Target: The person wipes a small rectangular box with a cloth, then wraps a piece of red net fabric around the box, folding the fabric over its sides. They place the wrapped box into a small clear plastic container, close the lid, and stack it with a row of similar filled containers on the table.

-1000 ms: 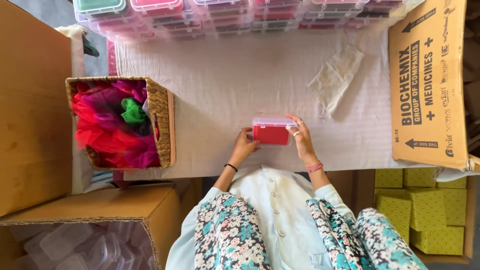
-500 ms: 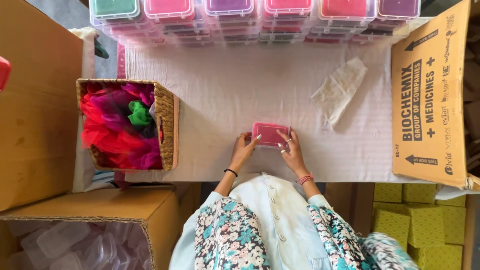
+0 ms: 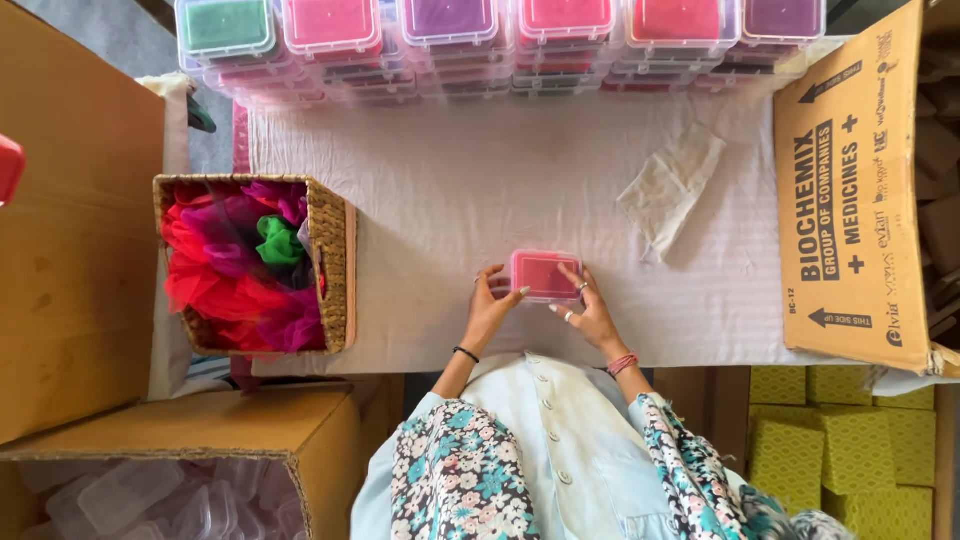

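White cloth-covered table (image 3: 450, 200) spans view. Woven wicker basket (image 3: 335, 270) left of hands, full of red, magenta, green fabric pieces (image 3: 225, 265). Row of stacked clear plastic boxes with coloured contents (image 3: 500, 40) along far edge, well apart. Small pink rectangular lidded plastic box (image 3: 545, 275) on table directly ahead of torso, long axis left-right, between both hands equally. Left hand (image 3: 490, 305) fingers curled on left end; right hand (image 3: 590, 310) fingers curled on right end, clasping. Crumpled white cloth (image 3: 672, 185) beyond, right.

Floral sleeves over a pale blue buttoned front. Left hand (image 3: 490, 305): black wristband. Right hand (image 3: 590, 315): finger rings, pink and red bangles.
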